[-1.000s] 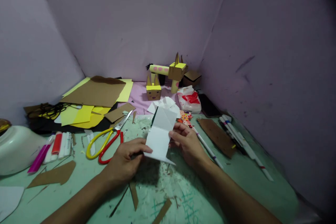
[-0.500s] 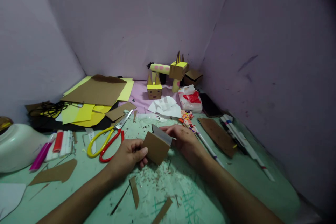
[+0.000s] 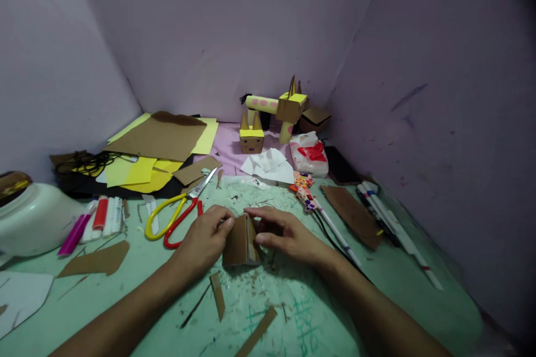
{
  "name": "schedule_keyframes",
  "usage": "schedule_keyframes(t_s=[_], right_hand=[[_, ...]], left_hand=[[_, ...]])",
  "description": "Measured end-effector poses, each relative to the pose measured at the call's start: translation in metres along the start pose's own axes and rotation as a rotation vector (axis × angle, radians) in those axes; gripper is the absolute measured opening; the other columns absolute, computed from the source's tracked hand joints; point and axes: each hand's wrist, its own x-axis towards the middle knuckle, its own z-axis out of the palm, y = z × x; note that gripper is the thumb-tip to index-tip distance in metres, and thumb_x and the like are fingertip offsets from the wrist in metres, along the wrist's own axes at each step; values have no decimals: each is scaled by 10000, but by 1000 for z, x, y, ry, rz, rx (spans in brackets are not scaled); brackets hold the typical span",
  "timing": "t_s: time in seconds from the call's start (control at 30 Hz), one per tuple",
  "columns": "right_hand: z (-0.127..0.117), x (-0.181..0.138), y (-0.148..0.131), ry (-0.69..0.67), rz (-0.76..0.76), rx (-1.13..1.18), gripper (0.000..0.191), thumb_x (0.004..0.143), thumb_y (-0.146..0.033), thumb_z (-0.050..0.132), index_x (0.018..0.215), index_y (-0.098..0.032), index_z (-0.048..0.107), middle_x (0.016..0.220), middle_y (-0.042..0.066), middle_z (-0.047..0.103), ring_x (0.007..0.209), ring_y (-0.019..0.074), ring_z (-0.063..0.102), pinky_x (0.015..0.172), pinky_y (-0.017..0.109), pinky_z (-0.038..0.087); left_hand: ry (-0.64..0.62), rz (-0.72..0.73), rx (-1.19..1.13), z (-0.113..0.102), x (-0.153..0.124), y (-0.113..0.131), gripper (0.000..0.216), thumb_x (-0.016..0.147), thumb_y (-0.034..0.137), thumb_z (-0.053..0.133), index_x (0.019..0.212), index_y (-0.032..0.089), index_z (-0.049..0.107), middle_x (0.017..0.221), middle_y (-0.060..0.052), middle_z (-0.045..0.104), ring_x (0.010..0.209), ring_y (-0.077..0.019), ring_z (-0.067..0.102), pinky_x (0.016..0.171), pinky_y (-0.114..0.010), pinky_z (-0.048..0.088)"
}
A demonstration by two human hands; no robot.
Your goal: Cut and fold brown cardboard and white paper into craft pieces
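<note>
A small folded piece of brown cardboard (image 3: 236, 244) stands on the green tabletop between my hands, its panels meeting at a ridge and a greyish inner side showing at the right. My left hand (image 3: 211, 232) grips its left panel, thumb on the near face and fingers partly hidden behind. From the right, my right hand (image 3: 288, 232) pinches the other panel, index finger at the top and thumb lower down. Scissors (image 3: 180, 213) with one yellow and one red handle lie beside my left hand, blades spread. Thin cardboard strips (image 3: 216, 297) lie in front.
Behind stand a cardboard animal head (image 3: 251, 142) and a yellow tube figure (image 3: 262, 104). Crumpled white paper (image 3: 268, 165) and a tissue pack (image 3: 309, 154) sit nearby. Coloured sheets (image 3: 154, 136) and markers (image 3: 100, 215) are leftward; a glue stick (image 3: 335, 226) and brown cardboard (image 3: 352, 215) rightward.
The cardboard piece has come down and turned, so its folded ridge now points up. My right hand has shifted its hold to the right panel. The view has tilted slightly.
</note>
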Motion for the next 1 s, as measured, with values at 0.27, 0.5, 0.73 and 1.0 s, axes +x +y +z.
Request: schedule_keyframes(t_s=[0.27,0.5,0.73,1.0], right_hand=[[10,6,2,50,-13,-100,240,745,-266,679,979,-263,737,877,34,705,823,208,609,760,339,443],[20,9,-1,145,112,78,94,673,-264,711,760,-229,724,674,-3,662,630,155,565,621,289,435],[21,10,1,118,125,86,217,699,-251,704,914,-256,735,669,-19,664,601,129,567,589,261,430],[21,9,-2,122,155,165,107,661,-255,749,758,-212,764,602,-5,683,492,110,551,508,237,441]], left_hand=[[-30,-2,152,3,1,4,257,872,305,291,692,224,456,729,-25,505,747,-213,501,697,-335,401],[-26,-2,271,8,-1,7,222,875,230,282,696,225,413,773,-32,485,758,-212,518,715,-351,401],[-16,-24,347,13,-2,10,175,854,177,334,751,207,472,832,-50,497,749,-221,536,655,-341,370],[-9,-28,200,14,-4,12,195,859,209,353,738,196,506,836,-57,514,787,-237,542,710,-371,394]])
